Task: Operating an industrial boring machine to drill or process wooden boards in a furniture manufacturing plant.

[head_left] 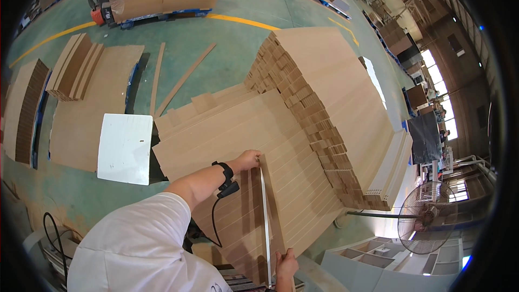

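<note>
My left hand (pixel 248 159) is closed on the far end of a long, narrow brown board strip (pixel 274 213) that has a white edge. Closer to me, my right hand (pixel 286 264) grips the same strip near its other end, fingers wrapped around its side. The strip is tilted on its edge above a broad layer of similar brown strips (pixel 292 157) lying side by side, and its shadow falls to the left. On my left wrist sits a black band with a small device and a cable.
A tall stack of brown boards (pixel 324 124) rises along the right side. A white panel (pixel 125 148) stands at the left, near cardboard sheets on pallets (pixel 81 124). Two loose strips (pixel 186 78) lie on the green floor. A caged fan (pixel 427 216) stands at the lower right.
</note>
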